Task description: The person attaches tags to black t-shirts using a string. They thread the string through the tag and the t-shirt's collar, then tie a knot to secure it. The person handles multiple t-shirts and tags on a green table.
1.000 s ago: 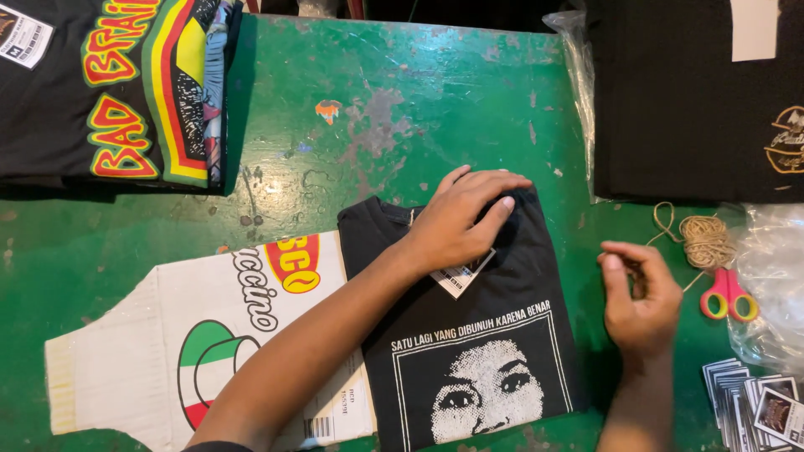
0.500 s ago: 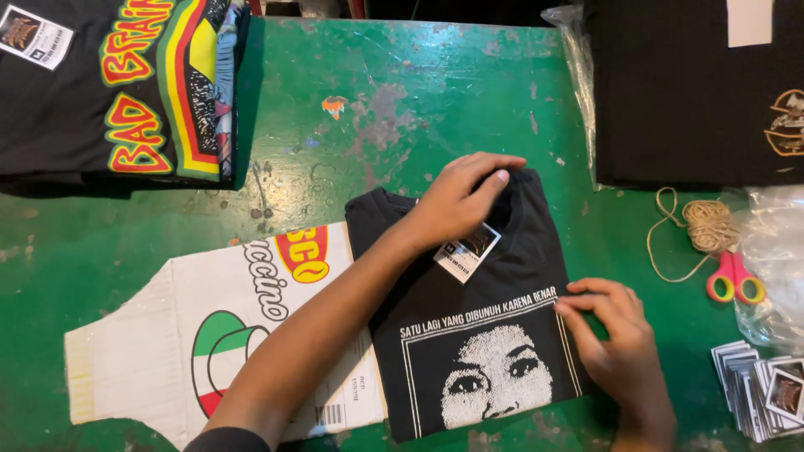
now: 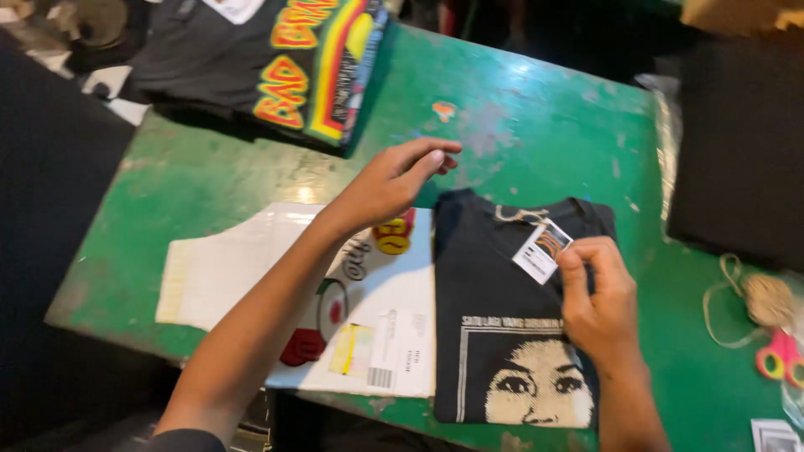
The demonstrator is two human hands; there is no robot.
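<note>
A folded black T-shirt (image 3: 494, 318) with a white face print lies on the green table (image 3: 536, 117). A small paper hang tag (image 3: 541, 251) is tied at its collar with twine. My right hand (image 3: 596, 295) pinches the tag's lower right edge with thumb and fingers. My left hand (image 3: 394, 180) hovers above the table to the left of the shirt's collar, fingers stretched out and holding nothing. Under my left forearm lies a flat white plastic bag (image 3: 276, 285) with a coloured print and sticker labels.
A stack of folded dark shirts (image 3: 276, 59) with bright lettering sits at the far left. A black pile (image 3: 741, 151) in clear plastic lies at the far right. A ball of twine (image 3: 766, 300) and pink scissors (image 3: 780, 358) rest by the right edge.
My left hand lifted off the shirt's collar and moved left. My right hand moved up from the shirt's lower edge and took hold of the tag. The view shifted left.
</note>
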